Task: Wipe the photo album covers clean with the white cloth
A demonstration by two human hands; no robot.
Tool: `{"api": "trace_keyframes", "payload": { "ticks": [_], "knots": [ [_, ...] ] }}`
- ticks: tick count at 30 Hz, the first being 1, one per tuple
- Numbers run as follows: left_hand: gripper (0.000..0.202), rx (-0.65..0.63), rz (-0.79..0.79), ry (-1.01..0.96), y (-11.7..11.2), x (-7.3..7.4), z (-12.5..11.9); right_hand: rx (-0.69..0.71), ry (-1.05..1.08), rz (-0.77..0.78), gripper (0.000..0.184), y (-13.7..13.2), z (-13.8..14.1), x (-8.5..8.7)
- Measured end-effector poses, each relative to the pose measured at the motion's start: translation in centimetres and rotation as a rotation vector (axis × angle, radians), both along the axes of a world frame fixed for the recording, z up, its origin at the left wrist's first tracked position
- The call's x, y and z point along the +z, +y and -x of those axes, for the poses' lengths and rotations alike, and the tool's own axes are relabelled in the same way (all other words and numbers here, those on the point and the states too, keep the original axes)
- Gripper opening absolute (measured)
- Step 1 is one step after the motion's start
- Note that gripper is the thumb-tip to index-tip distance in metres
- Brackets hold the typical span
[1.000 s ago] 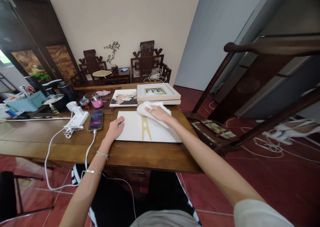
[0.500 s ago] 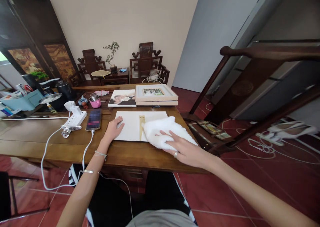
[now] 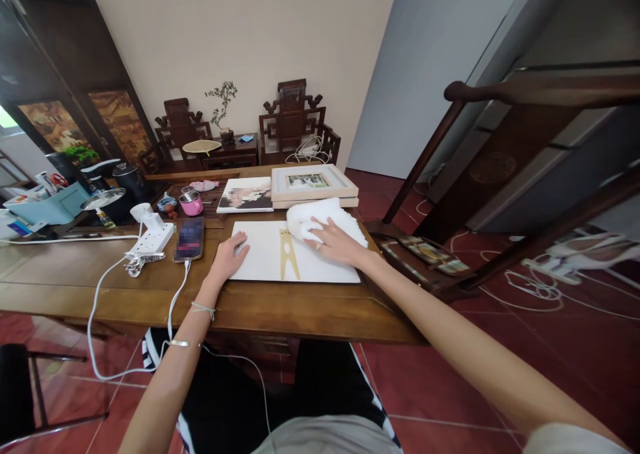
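Observation:
A white board (image 3: pixel 270 261) with a gold stand piece (image 3: pixel 289 255) lies flat on the wooden table (image 3: pixel 75 274) in front of me. My left hand (image 3: pixel 230 254) rests on the board's left edge, fingers flat and pressing down. My right hand (image 3: pixel 337 242) lies with fingers spread on a white cloth (image 3: pixel 313 215), pressing it onto the board's far right corner. Just behind the cloth sits a stack of framed pictures (image 3: pixel 313 183).
A phone (image 3: pixel 190 239) on a cable, a white power strip (image 3: pixel 153 238), a pink pot (image 3: pixel 191 203) and a photo print (image 3: pixel 246 195) sit left of the board. Dark carved chairs (image 3: pixel 293 121) stand behind. A wooden rack (image 3: pixel 500 147) stands to the right.
My right hand has swept the cloth from the board's near right corner back up to its far right corner. My left hand has stayed on the left edge.

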State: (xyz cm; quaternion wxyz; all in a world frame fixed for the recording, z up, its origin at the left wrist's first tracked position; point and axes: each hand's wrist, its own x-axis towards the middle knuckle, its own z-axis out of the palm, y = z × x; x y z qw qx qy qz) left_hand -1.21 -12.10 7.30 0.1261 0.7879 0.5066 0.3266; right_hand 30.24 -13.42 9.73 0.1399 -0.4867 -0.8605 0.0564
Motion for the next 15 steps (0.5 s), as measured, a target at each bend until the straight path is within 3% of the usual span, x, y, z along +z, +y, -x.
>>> {"api": "trace_keyframes", "payload": {
  "ticks": [6, 9, 12, 15],
  "knots": [
    [0.031, -0.001, 0.004, -0.008, 0.0, -0.2, -0.1, 0.084, -0.035, 0.055, 0.043, -9.0, -0.8, 0.9],
    [0.031, -0.002, 0.004, -0.007, 0.0, -0.1, -0.1, 0.109, -0.023, 0.152, 0.047, -12.0, -1.6, 1.6],
    [0.030, -0.001, 0.001, -0.006, 0.0, -0.1, -0.1, 0.051, 0.016, 0.252, 0.050, -11.6, -2.2, 1.9],
    [0.031, 0.001, -0.004, -0.004, -0.1, 0.0, -0.1, -0.046, 0.032, 0.282, 0.060, -8.0, -2.2, 1.7]
  ]
}}
